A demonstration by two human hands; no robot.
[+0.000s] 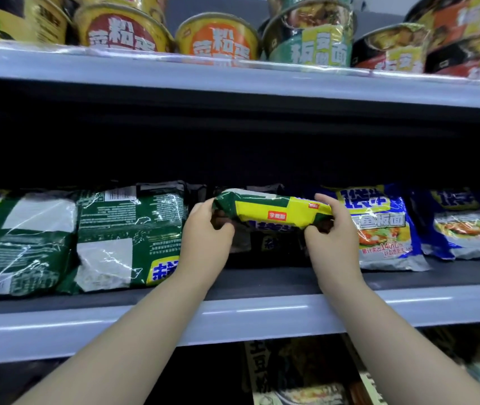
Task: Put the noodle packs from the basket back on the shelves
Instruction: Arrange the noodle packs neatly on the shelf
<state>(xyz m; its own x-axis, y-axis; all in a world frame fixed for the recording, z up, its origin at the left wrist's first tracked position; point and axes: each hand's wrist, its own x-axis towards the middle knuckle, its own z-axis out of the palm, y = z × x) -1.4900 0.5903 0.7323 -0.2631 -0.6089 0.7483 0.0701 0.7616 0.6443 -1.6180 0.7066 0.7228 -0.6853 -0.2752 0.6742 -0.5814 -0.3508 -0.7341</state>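
Note:
A green and yellow noodle pack [274, 210] hangs flat in the gap in the middle of the middle shelf [262, 314], above a dark pack [265, 241] that lies behind it. My left hand [206, 229] grips its left end, fingers curled round the edge. My right hand [330, 226] grips its right end, thumb under, fingers over the top. The basket is out of view.
Green packs [128, 235] lie left of the gap and blue packs [384, 226] right of it. Noodle cups [218, 39] line the upper shelf [233, 80]. More packs [300, 375] show on the shelf below.

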